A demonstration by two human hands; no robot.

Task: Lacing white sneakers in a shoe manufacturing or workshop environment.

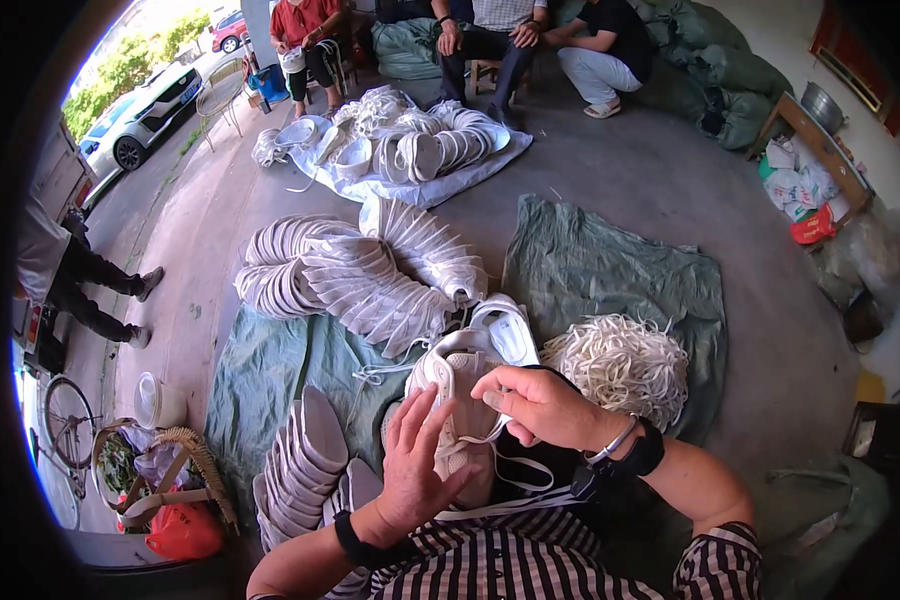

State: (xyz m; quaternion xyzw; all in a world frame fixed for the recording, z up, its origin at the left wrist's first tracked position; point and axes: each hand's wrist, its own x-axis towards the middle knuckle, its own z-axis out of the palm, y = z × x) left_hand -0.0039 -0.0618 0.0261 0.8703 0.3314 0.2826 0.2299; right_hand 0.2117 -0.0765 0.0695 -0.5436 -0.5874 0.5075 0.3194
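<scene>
Hovering open, the left hand (415,470) spreads its fingers over the near left side of a pale sneaker (450,375), gripping nothing. Opposite it, the right hand (560,410) is mostly curled, thumb close to the bent forefinger, over the shoe's right side; whether lace is pinched there I cannot tell. The sneaker sits upright between the hands, close to the wearer's striped shirt (500,570), with a loose white shoelace (538,464) looping out on its right.

Just beyond it lies a second shoe (508,335), its opening showing. To the right, a tangled heap of white laces (620,368) rests on a green tarp (630,265). Ahead, pale shoes (370,270) overlap in long rows, and another nested stack (300,450) stands left of the left hand.

Farther left are a woven basket (205,460), a red plastic bag (187,527) and a white bucket (160,400). More shoes are piled on a white sheet (480,165) across the floor, with seated people behind it. Bulging green sacks (740,65) fill the far right; outside, at upper left, stands a white car (155,105).
</scene>
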